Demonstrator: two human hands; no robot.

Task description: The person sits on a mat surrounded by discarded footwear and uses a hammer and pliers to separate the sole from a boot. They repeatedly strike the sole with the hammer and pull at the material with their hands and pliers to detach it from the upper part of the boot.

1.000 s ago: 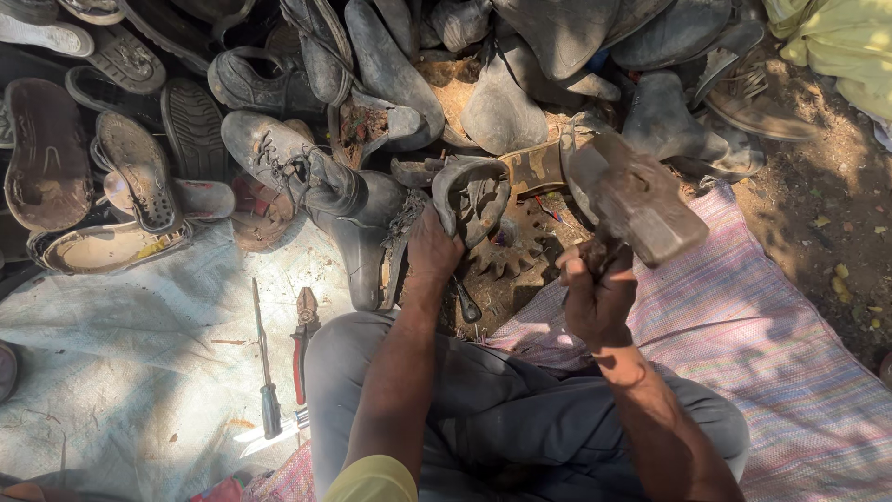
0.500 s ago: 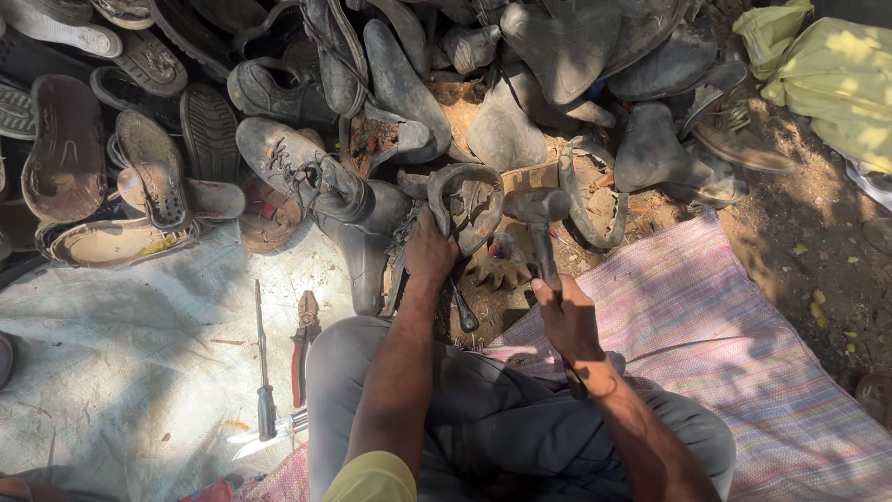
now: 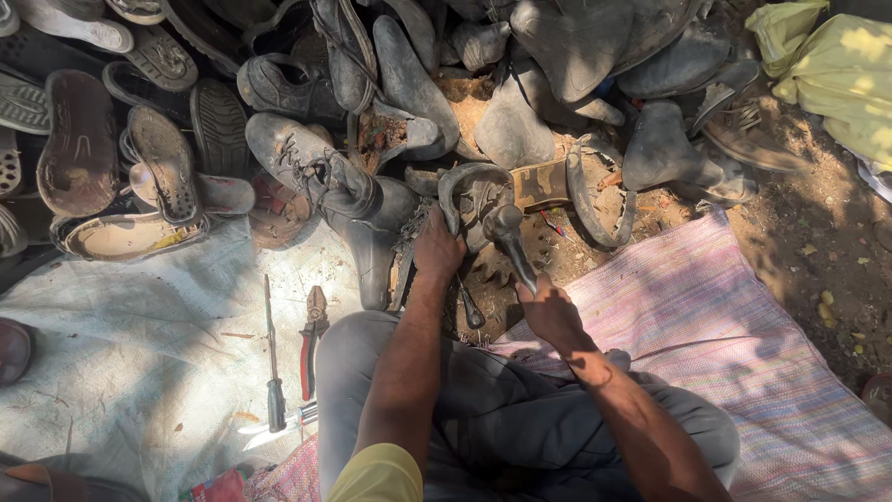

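My left hand (image 3: 438,249) presses on a worn grey shoe (image 3: 470,195) set upside down in front of my knees. In my right hand (image 3: 550,310) I grip the handle of a hammer (image 3: 511,237); its metal head rests just above the shoe's sole. A dark thin tool (image 3: 467,307) lies on the ground between my two hands. A black boot (image 3: 372,223) lies just left of my left hand.
A heap of old shoes and sandals (image 3: 167,167) fills the ground ahead and to the left. Red-handled pliers (image 3: 311,339) and a long awl (image 3: 272,363) lie on a pale sheet (image 3: 139,353). A striped mat (image 3: 743,344) lies on the right, a yellow bag (image 3: 836,74) at top right.
My right hand put aside the bulky piece it held up a second ago and now swings the hammer down onto the shoe. My left hand stays on the shoe.
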